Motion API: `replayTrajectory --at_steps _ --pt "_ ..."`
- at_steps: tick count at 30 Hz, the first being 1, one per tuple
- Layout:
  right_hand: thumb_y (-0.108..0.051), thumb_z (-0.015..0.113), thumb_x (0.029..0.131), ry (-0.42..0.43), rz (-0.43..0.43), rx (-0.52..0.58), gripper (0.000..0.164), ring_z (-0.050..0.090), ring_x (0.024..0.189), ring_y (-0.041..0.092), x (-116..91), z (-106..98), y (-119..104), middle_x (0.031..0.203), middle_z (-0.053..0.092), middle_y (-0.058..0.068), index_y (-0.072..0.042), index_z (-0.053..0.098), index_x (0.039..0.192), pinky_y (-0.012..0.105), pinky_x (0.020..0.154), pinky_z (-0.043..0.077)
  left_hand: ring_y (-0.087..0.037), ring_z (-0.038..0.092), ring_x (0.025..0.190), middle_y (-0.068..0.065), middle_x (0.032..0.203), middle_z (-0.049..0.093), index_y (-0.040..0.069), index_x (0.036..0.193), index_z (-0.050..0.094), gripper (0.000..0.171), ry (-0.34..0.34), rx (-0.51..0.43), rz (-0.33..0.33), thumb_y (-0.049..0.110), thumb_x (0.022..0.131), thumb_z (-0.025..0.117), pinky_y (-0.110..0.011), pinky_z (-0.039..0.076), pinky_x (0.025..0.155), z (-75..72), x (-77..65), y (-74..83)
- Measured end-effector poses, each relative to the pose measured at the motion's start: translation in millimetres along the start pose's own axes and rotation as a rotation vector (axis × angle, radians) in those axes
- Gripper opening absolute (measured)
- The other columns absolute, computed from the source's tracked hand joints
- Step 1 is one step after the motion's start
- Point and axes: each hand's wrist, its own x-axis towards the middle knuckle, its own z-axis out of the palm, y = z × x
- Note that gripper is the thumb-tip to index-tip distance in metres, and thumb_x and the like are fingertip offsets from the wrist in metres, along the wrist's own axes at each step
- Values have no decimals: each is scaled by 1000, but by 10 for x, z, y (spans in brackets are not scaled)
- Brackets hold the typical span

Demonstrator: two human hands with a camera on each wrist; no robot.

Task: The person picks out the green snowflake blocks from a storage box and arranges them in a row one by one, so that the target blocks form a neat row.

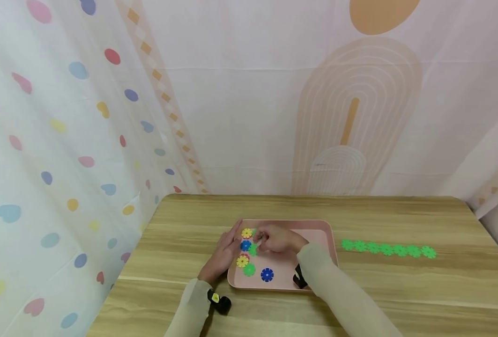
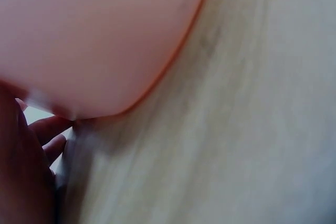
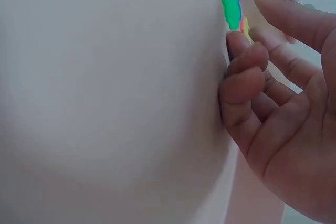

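Note:
A pink tray [image 1: 291, 284] holds several flower-shaped plastic discs: a yellow disc [image 1: 242, 260], a blue disc [image 1: 267, 274], a green disc [image 1: 249, 269] and others, some overlapping. My left hand [image 1: 224, 252] lies along the tray's left side, its fingers fairly straight and touching the rim. Over the discs at the tray's left part is my right hand [image 1: 278, 239]. In the right wrist view, that hand's fingers [image 3: 244, 85] are loosely bent and the thumb stands apart, with no disc visible between them. A green disc [image 3: 231, 6] lies just beyond the fingertips.
To the right of the tray, several green discs [image 1: 385, 249] form a row on the wooden table [image 1: 379, 290]. A patterned curtain [image 1: 249, 117] hangs behind the table and along its left side. Each wrist wears a black camera strap.

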Motion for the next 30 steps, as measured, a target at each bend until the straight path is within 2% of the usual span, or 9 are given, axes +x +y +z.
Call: replayTrajectory --at_steps 3,9,17,21,25,30 --pt "-7 72 88 21 -4 -34 23 48 67 11 28 42 11 87 60 0 -5 66 111 23 60 42 -33 -1 152 0 165 19 23 160 17 55 -2 16 14 27 108 33 -59 -2 119 -7 -6 7" --pt "-8 75 87 44 17 -60 22 50 71 12 42 94 28 89 62 -1 -8 67 108 24 65 43 -32 -1 153 1 165 18 22 160 16 55 -9 9 17 25 108 32 -58 -3 119 5 -2 -1" --pt "-11 76 86 47 -15 -113 22 49 73 13 31 107 34 85 58 0 -10 68 106 26 67 43 -36 10 149 -5 164 23 23 160 19 55 12 -37 19 25 107 35 -65 5 116 16 14 -20" --pt "-11 78 85 53 -38 -142 21 50 74 14 33 116 47 87 60 -1 -11 69 104 27 68 44 -35 1 152 -1 165 19 25 160 17 55 1 -16 21 26 108 33 -63 0 117 17 15 -30" --pt "-10 79 84 62 -47 -151 21 51 76 14 37 120 54 90 62 0 -11 69 103 28 69 45 -34 -3 152 2 165 18 28 160 17 55 -1 -18 9 28 108 33 -63 -2 117 18 13 -26" --pt "-7 79 82 60 -63 -142 21 50 75 14 30 110 41 86 61 1 -9 69 100 27 69 44 -35 7 150 -1 164 22 28 160 18 55 12 -8 13 28 108 34 -66 6 116 15 8 -28"
